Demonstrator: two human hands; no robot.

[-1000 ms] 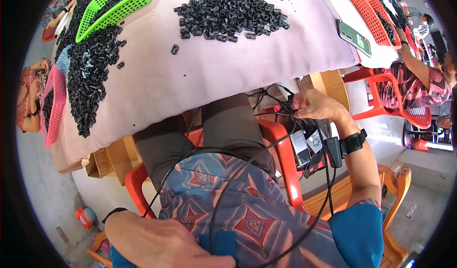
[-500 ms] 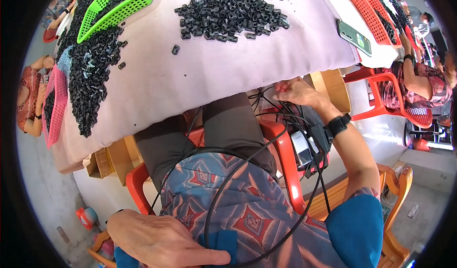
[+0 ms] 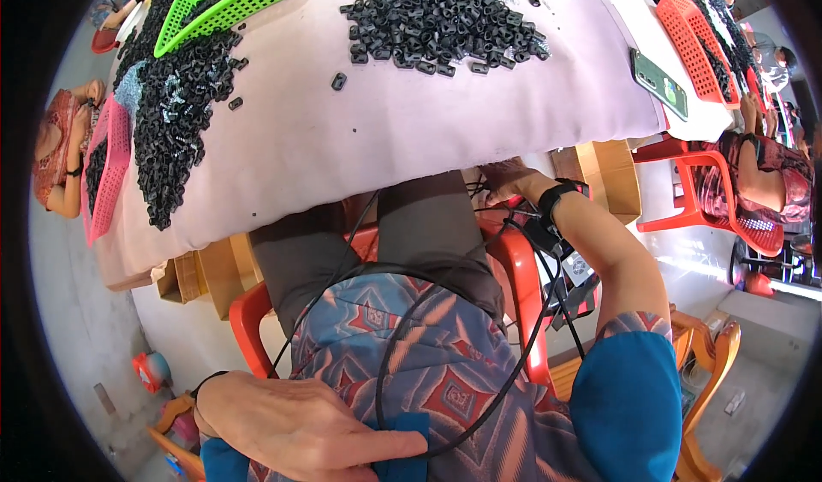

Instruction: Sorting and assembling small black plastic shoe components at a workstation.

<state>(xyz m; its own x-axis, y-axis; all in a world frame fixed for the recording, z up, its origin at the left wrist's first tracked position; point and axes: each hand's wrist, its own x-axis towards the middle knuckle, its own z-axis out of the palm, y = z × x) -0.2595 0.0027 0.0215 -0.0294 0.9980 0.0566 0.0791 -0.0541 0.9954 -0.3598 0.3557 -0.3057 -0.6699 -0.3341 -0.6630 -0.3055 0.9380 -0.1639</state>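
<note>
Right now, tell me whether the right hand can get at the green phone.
Probably not directly: the right hand is below the table edge, among black cables, so that edge blocks the way up to the phone.

The left hand (image 3: pixel 282 422) sits near and to the left, back upward, one digit (image 3: pixel 385 445) stretched toward the right. The right forearm (image 3: pixel 595 229) slants far and leftward from a bent elbow (image 3: pixel 640 272); the right hand (image 3: pixel 507 179) ends it, partly shadowed (from here, I can't make out its grip).
</note>
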